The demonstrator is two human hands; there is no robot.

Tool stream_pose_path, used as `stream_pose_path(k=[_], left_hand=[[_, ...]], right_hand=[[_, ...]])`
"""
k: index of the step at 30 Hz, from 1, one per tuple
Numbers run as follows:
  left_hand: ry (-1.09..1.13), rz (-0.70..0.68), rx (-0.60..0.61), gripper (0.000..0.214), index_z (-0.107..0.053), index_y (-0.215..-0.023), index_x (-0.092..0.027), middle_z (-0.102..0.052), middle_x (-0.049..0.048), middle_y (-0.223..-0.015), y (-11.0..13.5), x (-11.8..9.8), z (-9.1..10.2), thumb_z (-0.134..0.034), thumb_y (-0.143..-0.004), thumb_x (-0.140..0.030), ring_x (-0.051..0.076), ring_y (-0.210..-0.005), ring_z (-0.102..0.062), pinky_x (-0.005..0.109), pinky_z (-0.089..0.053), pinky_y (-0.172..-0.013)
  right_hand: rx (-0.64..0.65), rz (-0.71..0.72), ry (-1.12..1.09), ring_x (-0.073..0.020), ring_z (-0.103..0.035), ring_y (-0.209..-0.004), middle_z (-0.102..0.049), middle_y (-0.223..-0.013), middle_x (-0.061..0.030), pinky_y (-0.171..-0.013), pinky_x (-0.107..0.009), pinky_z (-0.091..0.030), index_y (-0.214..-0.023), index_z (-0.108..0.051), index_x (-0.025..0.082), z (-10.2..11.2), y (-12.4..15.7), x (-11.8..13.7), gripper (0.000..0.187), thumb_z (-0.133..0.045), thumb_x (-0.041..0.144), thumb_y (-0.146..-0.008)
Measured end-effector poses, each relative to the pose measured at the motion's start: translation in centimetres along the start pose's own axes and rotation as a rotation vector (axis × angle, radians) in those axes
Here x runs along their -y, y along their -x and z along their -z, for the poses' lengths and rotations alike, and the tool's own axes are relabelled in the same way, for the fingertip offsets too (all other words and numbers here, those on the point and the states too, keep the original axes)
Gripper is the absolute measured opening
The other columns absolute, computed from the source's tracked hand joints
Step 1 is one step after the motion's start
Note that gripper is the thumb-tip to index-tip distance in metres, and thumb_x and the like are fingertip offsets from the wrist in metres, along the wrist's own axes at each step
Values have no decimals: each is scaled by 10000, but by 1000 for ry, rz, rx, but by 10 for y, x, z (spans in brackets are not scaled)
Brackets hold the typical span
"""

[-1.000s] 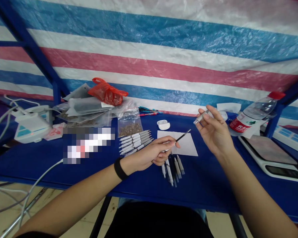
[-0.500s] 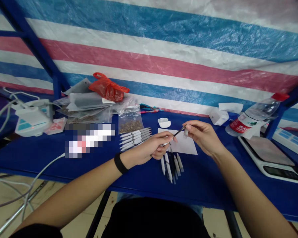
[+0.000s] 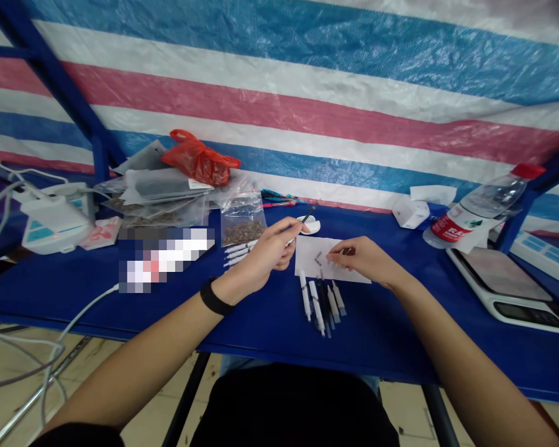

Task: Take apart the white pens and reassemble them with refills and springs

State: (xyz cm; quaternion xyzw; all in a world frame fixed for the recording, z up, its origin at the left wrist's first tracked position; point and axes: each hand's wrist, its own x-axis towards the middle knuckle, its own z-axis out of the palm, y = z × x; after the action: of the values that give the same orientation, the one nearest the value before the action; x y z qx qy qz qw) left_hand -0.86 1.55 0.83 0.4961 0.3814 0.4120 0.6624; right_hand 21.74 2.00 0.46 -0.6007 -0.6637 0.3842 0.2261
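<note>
My left hand (image 3: pixel 269 253) is closed around a thin dark pen refill (image 3: pixel 311 212) whose tip points up and away to the right, over the open white case (image 3: pixel 311 225). My right hand (image 3: pixel 366 259) is low over the sheet of white paper (image 3: pixel 351 273), fingertips pinched; what they hold is too small and hidden to name. Small grey pieces (image 3: pixel 318 257) lie on the paper beside those fingertips. In front of the paper are white pen barrels (image 3: pixel 315 307), dark thin refills (image 3: pixel 325 304) and pale grey pen parts (image 3: pixel 336 299). Assembled white pens (image 3: pixel 237 250) lie partly behind my left hand.
A bag of small brown pieces (image 3: pixel 243 232) lies behind the pens, near a red plastic bag (image 3: pixel 200 162). At right stand a bottle (image 3: pixel 470 214) and a scale (image 3: pixel 512 279). A white device with cables (image 3: pixel 58 220) sits at left on the blue table (image 3: pixel 261 335).
My hands have moved apart. The left has lifted up and left with the refill; the right has lowered from beside the tip to the paper, where small grey pieces now show.
</note>
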Motion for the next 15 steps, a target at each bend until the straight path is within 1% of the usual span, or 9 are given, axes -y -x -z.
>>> stream_pose_path(k=[2, 4, 6, 8, 11, 13, 15], left_hand=[[0, -10, 20, 192, -609, -919, -210, -273, -91, -534, 1, 0, -1, -484, -1030, -303, 44, -386, -185, 157, -168, -386], [1, -12, 14, 199, -607, -907, -211, -264, -91, -535, 2, -2, -1, -484, -1030, -308, 46, -390, -177, 164, -158, -390], [-5, -1, -5, 204, -600, -897, -215, -250, -92, -529, 3, -4, -1, -476, -1031, -306, 50, -392, -168, 174, -139, -395], [-37, 20, 14, 198, -602, -904, -217, -262, -90, -527, 4, -5, -2, -473, -1029, -302, 54, -397, -181, 182, -140, -404], [-149, 24, 104, 180, -613, -919, -210, -310, -84, -519, 6, 0, -6, -491, -1015, -301, 64, -414, -247, 188, -184, -418], [-250, -11, 151, 171, -611, -904, -198, -359, -80, -513, 8, 5, -9, -499, -1003, -281, 68, -423, -312, 189, -230, -430], [-332, -58, 179, 181, -595, -869, -187, -414, -76, -517, 9, 10, -13, -489, -997, -258, 66, -426, -370, 192, -284, -452]], right_hand=[[-7, 12, 21, -148, -557, -575, -679, -650, -31, -545, -284, -417, -782, -803, 177, -2, -1, 0, 259, -747, 424, -724], [-52, 29, -13, -149, -551, -579, -688, -669, -35, -565, -294, -429, -777, -796, 180, 1, -1, -1, 297, -759, 467, -711], [-134, 57, -118, -142, -539, -587, -697, -699, -40, -591, -300, -446, -781, -789, 178, 5, -1, -1, 365, -799, 525, -668], [-201, 85, -282, -130, -529, -603, -696, -728, -37, -614, -296, -456, -811, -795, 182, 7, 0, 1, 439, -852, 566, -607], [-194, 103, -518, -110, -522, -626, -696, -782, -25, -642, -287, -463, -840, -812, 209, 4, 2, 7, 472, -913, 566, -548], [-168, 110, -611, -106, -520, -632, -698, -790, -20, -645, -287, -462, -807, -814, 225, -4, 3, 11, 453, -934, 560, -527], [-169, 127, -662, -108, -516, -631, -694, -760, -15, -635, -286, -454, -747, -807, 232, -13, 4, 14, 437, -944, 571, -507]])
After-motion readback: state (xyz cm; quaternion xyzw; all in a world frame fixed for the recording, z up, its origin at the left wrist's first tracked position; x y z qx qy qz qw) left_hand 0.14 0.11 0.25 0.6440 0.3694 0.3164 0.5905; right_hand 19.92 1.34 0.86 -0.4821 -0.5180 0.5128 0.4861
